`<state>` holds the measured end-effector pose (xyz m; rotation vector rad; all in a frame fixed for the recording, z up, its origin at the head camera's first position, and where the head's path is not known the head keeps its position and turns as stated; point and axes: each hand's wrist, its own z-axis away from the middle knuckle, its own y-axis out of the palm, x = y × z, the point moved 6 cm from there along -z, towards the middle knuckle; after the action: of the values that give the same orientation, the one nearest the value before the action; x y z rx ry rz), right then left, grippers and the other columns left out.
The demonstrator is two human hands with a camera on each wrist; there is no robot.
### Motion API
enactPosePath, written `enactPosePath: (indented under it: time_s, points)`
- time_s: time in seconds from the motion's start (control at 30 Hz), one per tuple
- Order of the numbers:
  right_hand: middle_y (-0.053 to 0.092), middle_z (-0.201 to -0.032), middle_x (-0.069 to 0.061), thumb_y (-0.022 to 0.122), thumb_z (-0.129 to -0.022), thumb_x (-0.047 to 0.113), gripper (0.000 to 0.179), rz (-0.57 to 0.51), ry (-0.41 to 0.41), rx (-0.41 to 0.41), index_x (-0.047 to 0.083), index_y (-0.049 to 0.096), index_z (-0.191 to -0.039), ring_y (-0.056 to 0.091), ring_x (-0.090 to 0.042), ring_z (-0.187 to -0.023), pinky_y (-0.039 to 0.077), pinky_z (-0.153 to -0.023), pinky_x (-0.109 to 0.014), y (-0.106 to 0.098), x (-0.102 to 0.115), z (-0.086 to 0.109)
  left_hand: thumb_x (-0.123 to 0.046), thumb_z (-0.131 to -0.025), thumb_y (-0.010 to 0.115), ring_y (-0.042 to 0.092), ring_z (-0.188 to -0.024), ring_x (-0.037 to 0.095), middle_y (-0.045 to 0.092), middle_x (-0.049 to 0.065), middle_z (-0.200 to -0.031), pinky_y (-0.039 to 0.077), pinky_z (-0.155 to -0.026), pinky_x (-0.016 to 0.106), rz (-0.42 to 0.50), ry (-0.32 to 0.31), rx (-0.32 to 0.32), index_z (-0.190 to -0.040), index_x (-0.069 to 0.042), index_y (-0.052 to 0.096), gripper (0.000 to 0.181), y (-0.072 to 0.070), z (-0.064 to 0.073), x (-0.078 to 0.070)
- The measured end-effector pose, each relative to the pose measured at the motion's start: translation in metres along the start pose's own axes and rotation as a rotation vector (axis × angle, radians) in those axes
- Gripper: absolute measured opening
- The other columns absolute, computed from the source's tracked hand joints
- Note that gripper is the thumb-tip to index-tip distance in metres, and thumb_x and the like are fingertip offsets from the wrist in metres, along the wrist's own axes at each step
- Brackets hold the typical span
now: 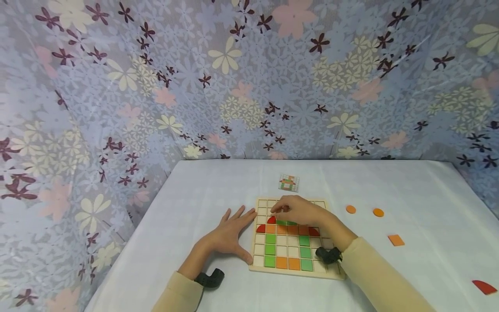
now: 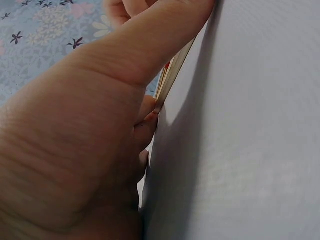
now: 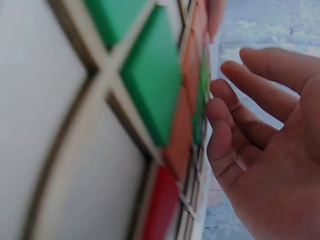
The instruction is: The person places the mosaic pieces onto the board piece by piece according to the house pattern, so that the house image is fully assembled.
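Observation:
A wooden grid board point(image 1: 259, 250) lies on the white table, with orange squares, green squares point(image 1: 270, 249) and red quarter-circles in some of its cells. My left hand point(image 1: 228, 236) is spread flat at the board's left side, thumb and fingertips against its edge. Over the upper rows is my right hand point(image 1: 300, 211), its fingertips beside a red quarter-circle point(image 1: 271, 220) and partly covering the green pieces there. In the right wrist view, the fingers point(image 3: 260, 100) are loosely bent close to the board, with no piece seen between them.
Behind the board lies a small pattern card point(image 1: 289, 183). To the right are two loose orange discs point(image 1: 378, 212), an orange square point(image 1: 396, 240) and, farther off, a red quarter-circle point(image 1: 484, 287). A flowered cloth point(image 1: 249, 86) hangs behind the table.

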<state>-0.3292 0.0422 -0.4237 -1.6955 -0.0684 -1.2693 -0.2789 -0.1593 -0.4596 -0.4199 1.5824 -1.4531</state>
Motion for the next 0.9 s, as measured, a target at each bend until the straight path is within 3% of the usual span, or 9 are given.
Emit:
enactPosePath:
  time_s: [0.4,0.67,0.9]
  points:
    - [0.062,-0.110,0.002,0.059,-0.097,0.025,0.027,0.050,0.003,-0.003,0.012,0.067,-0.120,0.056,-0.016,-0.092,0.050,-0.075,-0.034,-0.016,-0.009,0.027,-0.083,-0.048,0.070,0.000,-0.146,0.023,0.012,-0.007,-0.160,-0.004,-0.113,0.053,-0.010,-0.018,0.010,-0.155,-0.023,0.018,0.134,0.000,-0.001,-0.004]
    - [0.061,-0.102,0.005,0.058,-0.097,0.022,0.027,0.074,0.010,-0.063,0.011,0.065,-0.121,0.056,-0.015,-0.087,0.050,-0.070,-0.032,-0.035,-0.018,0.062,-0.084,-0.048,0.068,0.000,-0.146,0.023,0.013,-0.006,-0.160,-0.004,-0.113,0.053,-0.019,-0.003,-0.009,-0.155,-0.023,0.017,0.134,0.001,-0.003,-0.004]
    - [0.061,-0.097,0.010,0.062,-0.095,0.028,0.028,0.100,0.003,-0.108,0.012,0.066,-0.118,0.055,-0.012,-0.081,0.049,-0.062,-0.026,-0.042,-0.028,0.090,-0.083,-0.048,0.069,-0.001,-0.146,0.022,0.012,-0.008,-0.160,-0.004,-0.113,0.053,-0.011,-0.016,0.001,-0.155,-0.023,0.017,0.134,0.000,-0.002,-0.003]
